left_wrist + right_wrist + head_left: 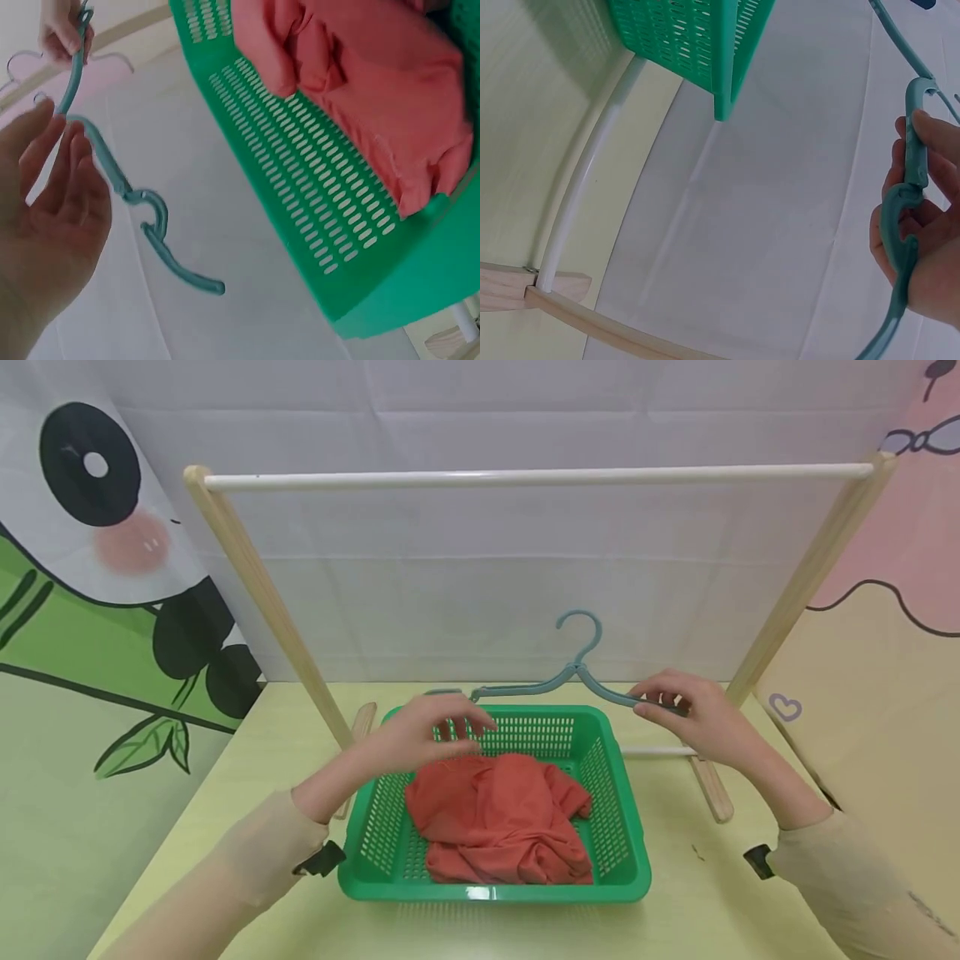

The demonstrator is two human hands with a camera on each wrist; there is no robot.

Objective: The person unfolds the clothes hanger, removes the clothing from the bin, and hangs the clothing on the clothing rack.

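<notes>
A blue-green folding clothes hanger is held up over the far rim of a green basket, its hook pointing up. My right hand pinches the hanger's right arm between thumb and fingers; the right wrist view shows the grip on the jointed arm. My left hand is over the basket's left side with fingers loosely bent and nothing in them. In the left wrist view its fingertips overlap the hanger, whose end section hangs bent at a joint. Crumpled red cloth lies in the basket.
A rack with a white top rail and wooden posts stands behind the basket. Its wooden foot and lower white bar are to the right. A pale backdrop hangs behind the pale yellow tabletop.
</notes>
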